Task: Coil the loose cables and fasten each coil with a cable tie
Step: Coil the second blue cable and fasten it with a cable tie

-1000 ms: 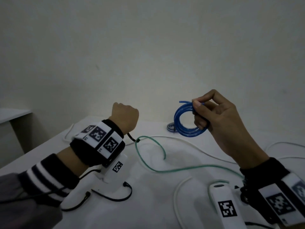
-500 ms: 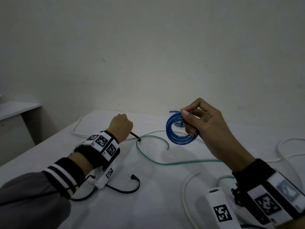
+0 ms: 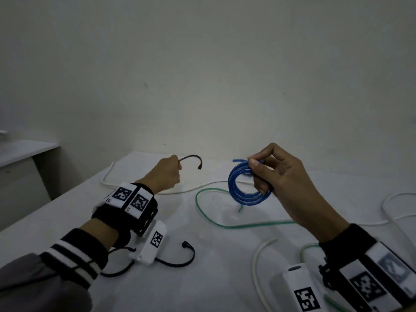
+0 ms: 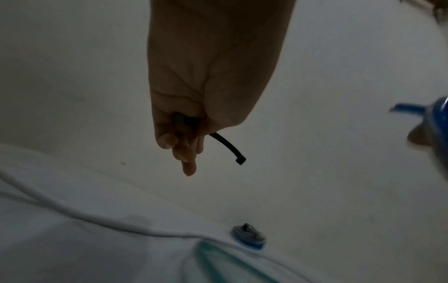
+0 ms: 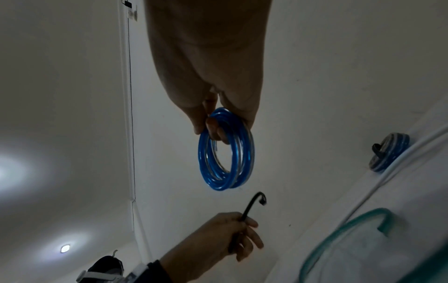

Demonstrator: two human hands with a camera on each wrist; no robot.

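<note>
Since half a second ago the left hand (image 3: 167,174) has lifted off the worktop (image 3: 216,278), carrying a black cable tie (image 3: 191,159) up with it; the tie's head end, which pointed down at the surface before, now arcs free in the air toward the right. The left fingers (image 4: 186,149) are clenched round the tie's tail, as the left wrist view shows. The right hand (image 3: 283,176) has stayed raised, and its fingers (image 5: 213,128) pinch the blue cable coil (image 3: 245,188), thumb on top near the loose blue end, other fingers hooked through the loops. The coil hangs above the worktop, just right of the tie and apart from it, with about three or four turns visible and not yet tied.

One more black cable tie (image 3: 180,260) lies curved on the worktop near the left wrist. One green cable (image 3: 209,219) loops loose under the coil. At least two white cables lie uncoiled: one (image 3: 195,188) along the far edge, another (image 3: 256,262) at near right. One finished blue coil (image 5: 387,153) already bound with a black tie sits at the worktop's far side
</note>
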